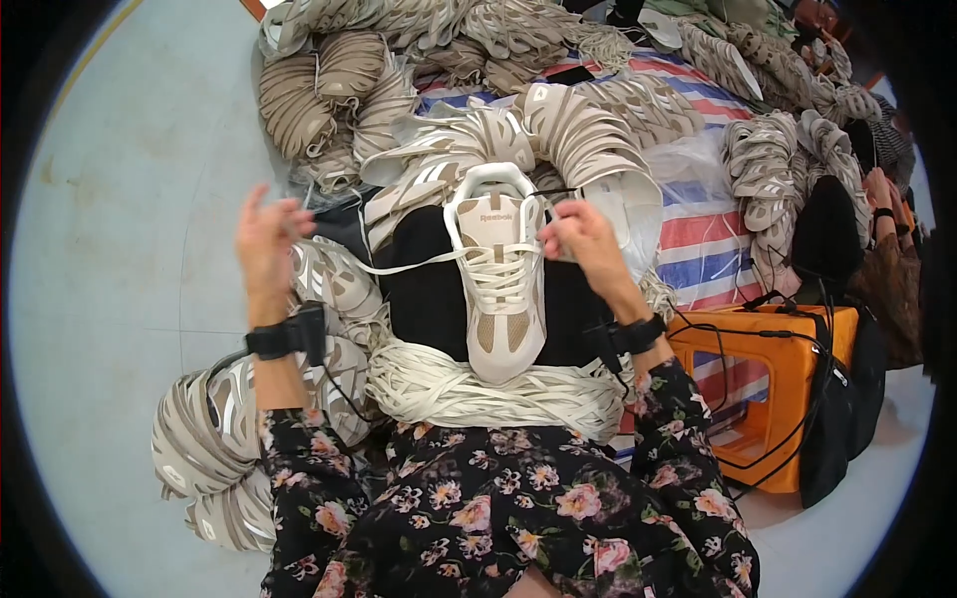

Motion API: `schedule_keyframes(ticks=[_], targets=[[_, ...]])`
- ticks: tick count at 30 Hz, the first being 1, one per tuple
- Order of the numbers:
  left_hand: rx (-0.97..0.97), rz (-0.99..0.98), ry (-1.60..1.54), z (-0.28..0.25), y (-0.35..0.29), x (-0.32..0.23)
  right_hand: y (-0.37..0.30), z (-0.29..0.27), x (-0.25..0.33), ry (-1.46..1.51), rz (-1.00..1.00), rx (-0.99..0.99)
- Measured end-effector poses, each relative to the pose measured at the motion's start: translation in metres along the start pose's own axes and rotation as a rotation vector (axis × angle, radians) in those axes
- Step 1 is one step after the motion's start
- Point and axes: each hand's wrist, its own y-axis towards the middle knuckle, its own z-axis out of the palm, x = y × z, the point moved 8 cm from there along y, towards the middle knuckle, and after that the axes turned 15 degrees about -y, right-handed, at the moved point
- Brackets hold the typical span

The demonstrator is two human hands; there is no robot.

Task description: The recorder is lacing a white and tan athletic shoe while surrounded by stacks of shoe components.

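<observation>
A beige and white sneaker lies in front of me, toe toward me, on black cloth. Its cream shoelace crosses the tongue in several rows, and one length stretches left to my left hand. That hand is raised left of the shoe, its fingers closed on the lace. Beside the shoe's right collar is my right hand, fingers pinched together. A thin dark strip shows by its fingertips; what the fingers grip is partly hidden.
A bundle of cream laces lies across my lap. Nested shoe uppers are piled at left, and more uppers lie beyond the shoe on a striped sheet. An orange plastic stool with black cables stands right. Another person's arm shows at far right.
</observation>
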Motion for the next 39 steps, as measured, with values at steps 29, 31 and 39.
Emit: schedule_keyframes(ticks=[29,31,39], targets=[[0.273,0.151,0.365,0.155,-0.057,0.094,-0.013,0.024,0.023,-0.576,0.046,0.097],[0.083,0.024,0.198,0.12,-0.05,0.097,-0.022,0.023,0.088,-0.882,-0.464,-0.25],[0.302,-0.574,0.083,0.109,-0.095,0.155,-0.004,0.095,0.076,-1.044,-0.496,0.071]])
